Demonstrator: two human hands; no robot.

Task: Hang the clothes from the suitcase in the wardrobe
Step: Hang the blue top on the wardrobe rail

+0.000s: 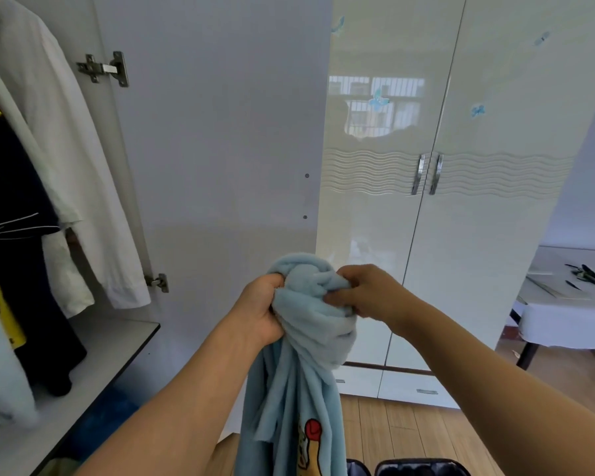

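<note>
Bright, even daylight throughout. Window reflected as sharp glare on the glossy wardrobe door just above the hands. Soft, faint shadows only. Hanging clothes far left of the hands smeared by motion blur. Straight door edges bowed toward the frame borders by wide-angle distortion. Hands reasonably sharp.

Beyond the hands, glossy white closed doors with chrome handles are reflecting a bright window. Below them wooden floor is showing; far right, a white-clothed surface is standing.
</note>
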